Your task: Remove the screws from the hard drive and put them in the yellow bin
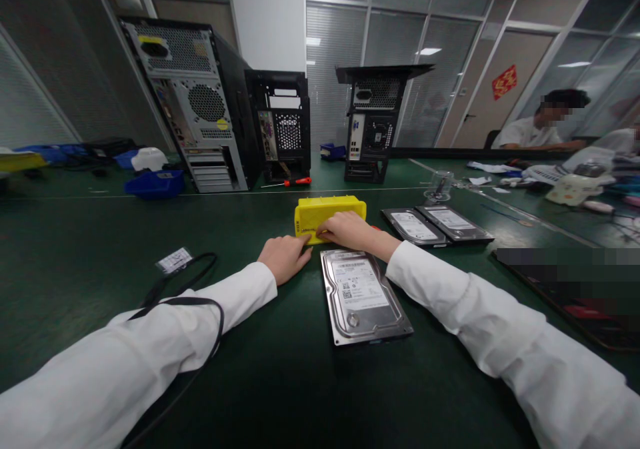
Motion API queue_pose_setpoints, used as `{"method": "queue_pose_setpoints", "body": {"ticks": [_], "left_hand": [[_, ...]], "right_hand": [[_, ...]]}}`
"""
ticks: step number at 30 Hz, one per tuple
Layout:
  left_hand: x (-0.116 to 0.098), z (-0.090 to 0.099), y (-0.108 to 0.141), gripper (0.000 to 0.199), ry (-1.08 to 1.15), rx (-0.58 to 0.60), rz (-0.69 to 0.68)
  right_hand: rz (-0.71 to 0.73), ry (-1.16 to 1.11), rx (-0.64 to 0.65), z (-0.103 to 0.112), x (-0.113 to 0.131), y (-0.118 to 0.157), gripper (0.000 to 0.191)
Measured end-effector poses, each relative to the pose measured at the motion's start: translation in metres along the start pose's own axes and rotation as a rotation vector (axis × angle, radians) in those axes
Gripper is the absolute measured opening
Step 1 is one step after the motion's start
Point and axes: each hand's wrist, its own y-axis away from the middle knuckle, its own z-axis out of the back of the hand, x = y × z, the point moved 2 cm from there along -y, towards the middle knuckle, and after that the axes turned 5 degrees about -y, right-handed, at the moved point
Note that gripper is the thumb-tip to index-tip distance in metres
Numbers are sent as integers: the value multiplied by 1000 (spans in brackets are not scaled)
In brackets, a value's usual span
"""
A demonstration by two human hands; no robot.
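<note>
A yellow plastic bin (331, 207) lies tipped toward me, and small dark pieces, too small to name, show near its lower lip. My right hand (347, 229) reaches into the bin's mouth. Its fingers are drawn together, and what they hold, if anything, is hidden. At the bin's lower left corner, my left hand (285, 259) touches the edge with a fingertip, thumb and index apart. Directly in front of the bin is a silver hard drive (363, 295), label up, partly below my right wrist.
Two more hard drives (413, 226) lie to the right, near a clear container (440, 187). Computer cases (193, 102) stand at the back, with a red-handled screwdriver (297, 182) before them. A black cord (217, 315) crosses my left sleeve. A person (543, 125) sits far right.
</note>
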Motion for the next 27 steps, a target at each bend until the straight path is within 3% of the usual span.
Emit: {"method": "queue_pose_setpoints", "body": {"ticks": [10, 15, 18, 22, 24, 27], "left_hand": [[2, -1, -1, 39, 68, -29, 5], [5, -1, -1, 38, 127, -56, 10], [5, 3, 0, 37, 182, -90, -7], [-9, 16, 4, 30, 378, -220, -129], [-23, 27, 5, 25, 516, -298, -257], [-47, 39, 2, 21, 661, -288, -388]], "right_hand": [[18, -12, -35, -2, -2, -1, 29], [23, 17, -98, 12, -5, 7, 27], [41, 44, -141, 29, -7, 30, 25], [56, 69, -194, 45, -8, 86, 22], [76, 75, -228, 44, -7, 116, 24], [109, 84, -263, 32, -5, 149, 26]]}}
